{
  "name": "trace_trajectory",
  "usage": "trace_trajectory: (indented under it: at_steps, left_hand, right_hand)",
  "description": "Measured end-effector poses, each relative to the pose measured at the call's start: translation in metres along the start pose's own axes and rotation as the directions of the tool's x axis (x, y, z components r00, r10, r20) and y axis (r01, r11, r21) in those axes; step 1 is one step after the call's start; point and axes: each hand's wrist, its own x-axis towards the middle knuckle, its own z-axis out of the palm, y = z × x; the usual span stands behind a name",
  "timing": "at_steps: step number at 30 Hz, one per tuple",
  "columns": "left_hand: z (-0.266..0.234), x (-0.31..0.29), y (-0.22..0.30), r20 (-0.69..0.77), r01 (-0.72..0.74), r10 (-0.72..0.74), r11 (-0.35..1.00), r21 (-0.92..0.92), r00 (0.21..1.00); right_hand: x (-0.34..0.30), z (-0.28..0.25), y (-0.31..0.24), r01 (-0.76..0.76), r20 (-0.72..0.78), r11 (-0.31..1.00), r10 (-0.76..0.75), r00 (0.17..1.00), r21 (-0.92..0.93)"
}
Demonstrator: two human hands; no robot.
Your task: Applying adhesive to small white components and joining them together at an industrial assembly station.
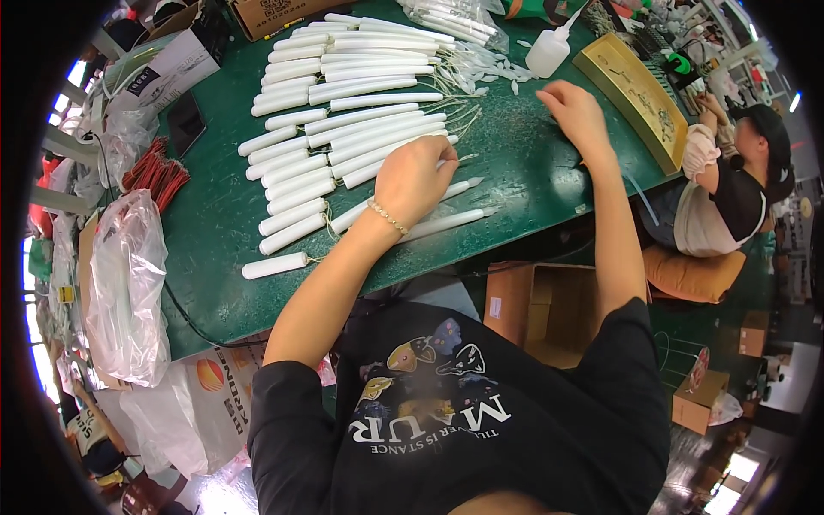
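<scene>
Rows of white LED taper candles (pixel 378 83) lie on the green table (pixel 524 189), many with thin wires at their right ends. My left hand (pixel 416 176) is curled palm down over the lower candles, its fingers bent together; whatever it holds is hidden. Just below it, two candles, one of them a long candle (pixel 446 224), end in clear flame-shaped tips. To the right, my right hand (pixel 579 120) is raised over the table, thumb and forefinger brought together; anything between them is too small to make out. Loose clear flame tips (pixel 502 70) are scattered to its left, below a white squeeze bottle (pixel 549 51).
A shallow yellow box (pixel 635 94) with small parts sits at the right edge. At left are a bundle of red wires (pixel 156 176), a dark phone (pixel 185 124) and a clear plastic bag (pixel 129 283). An open carton (pixel 549 309) stands below the table. A co-worker (pixel 721 189) sits at right.
</scene>
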Motion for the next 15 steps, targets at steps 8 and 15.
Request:
trace_trajectory:
  at_steps: [8,15]
  left_hand:
    - [0.002,0.002,0.002,0.010,-0.028,0.028,1.000,-0.011,1.000]
    - [-0.006,0.000,0.004,0.043,0.020,-0.018,0.999,-0.038,0.999]
  right_hand:
    - [0.038,0.045,0.005,0.124,0.126,0.956,-0.093,0.988,-0.267]
    - [-0.021,0.023,-0.039,-0.130,0.380,0.798,-0.130,0.916,0.588]
